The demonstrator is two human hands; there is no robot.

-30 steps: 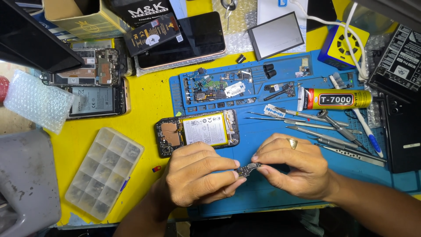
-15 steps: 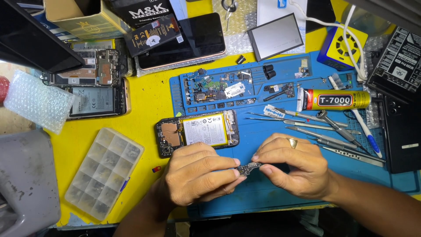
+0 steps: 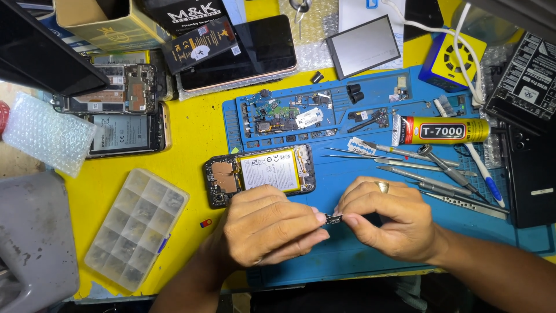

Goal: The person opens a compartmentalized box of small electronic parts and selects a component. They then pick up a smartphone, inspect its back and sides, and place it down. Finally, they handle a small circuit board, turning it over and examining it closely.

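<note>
Both hands meet low in the centre of the frame, over the blue mat (image 3: 370, 255). The left hand (image 3: 266, 229) and right hand (image 3: 388, 217) pinch a small dark part (image 3: 333, 219) between them — fingers of each closed on its ends, thumb against forefinger. The right hand wears a ring (image 3: 382, 186). Just above the left hand lies an opened phone (image 3: 260, 173), back off, battery showing. To the right of centre, tweezers and picks (image 3: 428, 171) lie in a row below a glue tube (image 3: 440, 130). At lower left, on the yellow worktop (image 3: 191, 150), sits a clear parts box (image 3: 136, 229) — well apart from the hands.
</note>
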